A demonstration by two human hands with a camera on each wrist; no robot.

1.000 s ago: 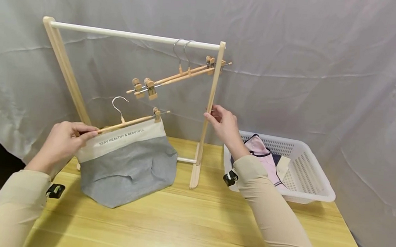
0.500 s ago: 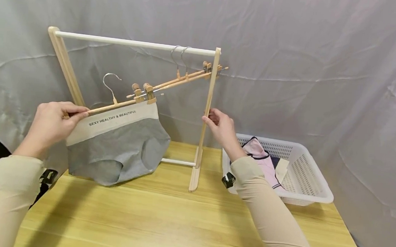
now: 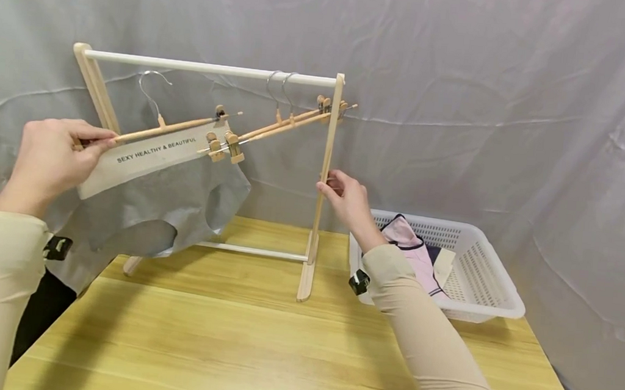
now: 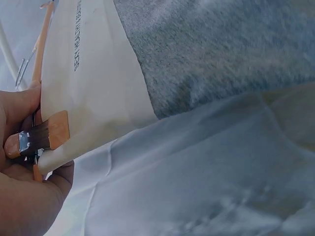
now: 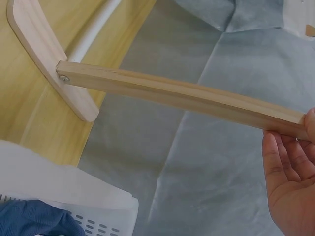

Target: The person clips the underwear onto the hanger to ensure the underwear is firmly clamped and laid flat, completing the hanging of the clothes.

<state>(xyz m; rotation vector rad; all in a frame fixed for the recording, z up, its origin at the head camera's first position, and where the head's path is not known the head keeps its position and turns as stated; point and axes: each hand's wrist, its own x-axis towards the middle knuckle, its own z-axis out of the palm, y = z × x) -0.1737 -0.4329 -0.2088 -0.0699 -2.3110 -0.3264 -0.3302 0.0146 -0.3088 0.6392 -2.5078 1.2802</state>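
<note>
- Grips the left end of a wooden hanger point(image 3: 186, 124) in the left hand point(image 3: 57, 153), thumb and fingers about the end beside the clip point(image 4: 59, 128)
- Pinches the right upright point(image 3: 329, 138) of the frame between thumb and fingers in the right hand point(image 3: 347, 201), well apart from the hanger
- Carries on the hanger a grey garment point(image 3: 141, 203), clipped by a pale lettered waistband point(image 3: 156, 155) and hanging on the left side of the scene, clear of the table point(image 3: 256, 350)
- Lies to the right of the left hand and to the left of the right hand; plainly nearer the left, held there at one end only
- Slants along its long axis from that left end upward to the right, not level with the white rail point(image 3: 201, 65)
- Points its hook point(image 3: 151, 101) upward, tip bent to the right, just below the left part of the rail in the head view, not hooked over; cannot tell how near or far of the rail
- Overlaps on the right, in the head view, with the clips of two hung hangers point(image 3: 296, 124); cannot tell whether touching
- Sits farther right, past the right hand, a white basket point(image 3: 506, 284) with a pink garment point(image 3: 419, 268) inside
</note>
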